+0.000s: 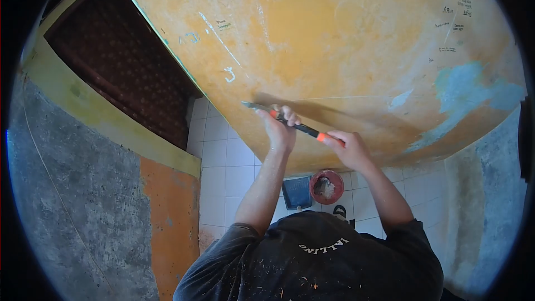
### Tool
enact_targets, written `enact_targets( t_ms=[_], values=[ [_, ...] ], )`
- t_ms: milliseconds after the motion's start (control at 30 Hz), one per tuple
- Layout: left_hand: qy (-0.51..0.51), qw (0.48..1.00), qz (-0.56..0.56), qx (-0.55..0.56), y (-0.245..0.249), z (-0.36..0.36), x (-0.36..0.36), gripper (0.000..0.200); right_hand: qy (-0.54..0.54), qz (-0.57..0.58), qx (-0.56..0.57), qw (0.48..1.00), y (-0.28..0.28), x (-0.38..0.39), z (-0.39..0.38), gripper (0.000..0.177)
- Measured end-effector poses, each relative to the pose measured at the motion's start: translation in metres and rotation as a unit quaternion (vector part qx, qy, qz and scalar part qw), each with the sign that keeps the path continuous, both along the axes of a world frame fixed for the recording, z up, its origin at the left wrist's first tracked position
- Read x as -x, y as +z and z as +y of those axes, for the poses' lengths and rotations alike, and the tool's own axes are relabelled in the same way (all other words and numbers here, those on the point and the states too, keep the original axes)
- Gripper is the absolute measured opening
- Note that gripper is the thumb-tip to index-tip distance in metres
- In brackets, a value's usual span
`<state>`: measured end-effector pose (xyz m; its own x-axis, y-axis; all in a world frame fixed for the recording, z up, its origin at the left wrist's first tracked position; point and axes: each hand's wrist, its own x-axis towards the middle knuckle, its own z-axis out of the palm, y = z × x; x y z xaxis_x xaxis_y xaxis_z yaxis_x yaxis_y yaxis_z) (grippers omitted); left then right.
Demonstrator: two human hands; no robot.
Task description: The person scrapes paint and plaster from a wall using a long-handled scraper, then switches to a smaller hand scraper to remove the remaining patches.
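Both my hands grip a long-handled scraper with a black and orange handle point(305, 129), held slantwise in front of the yellow-orange wall point(334, 39). My left hand point(283, 128) is wrapped round the handle close behind the head. Farther back, my right hand point(346, 149) closes on the orange end. The metal blade point(249, 104) points to the left, right at the wall surface, and the tool casts a long shadow there. Pale scratches and small handwriting mark the wall, and a light blue patch point(460, 92) shows at the right where paint has come off.
On the white tiled floor point(214, 189) below stand a red bucket point(315, 190) with pale material inside and a dark tray point(297, 194) beside it. A dark patterned curtain point(122, 50) hangs in the doorway at left. Nearer is a grey and orange wall point(95, 189).
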<state>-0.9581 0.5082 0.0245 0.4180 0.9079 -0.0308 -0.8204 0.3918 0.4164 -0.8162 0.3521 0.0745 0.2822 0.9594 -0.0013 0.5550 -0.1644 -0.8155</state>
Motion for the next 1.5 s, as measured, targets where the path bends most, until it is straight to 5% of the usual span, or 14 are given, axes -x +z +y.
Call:
enact_targets(
  t_ms=[800, 1500],
  values=[
    [0.103, 0.993, 0.062, -0.023, 0.001, 0.039, 0.071, 0.057, 0.033, -0.035, -0.087, 0.995, -0.025, 0.067, 0.045, 0.034],
    [0.06, 0.998, 0.017, -0.009, -0.006, 0.034, 0.072, 0.058, 0.019, -0.096, -0.132, 0.986, -0.035, 0.073, 0.032, 0.028]
  ],
)
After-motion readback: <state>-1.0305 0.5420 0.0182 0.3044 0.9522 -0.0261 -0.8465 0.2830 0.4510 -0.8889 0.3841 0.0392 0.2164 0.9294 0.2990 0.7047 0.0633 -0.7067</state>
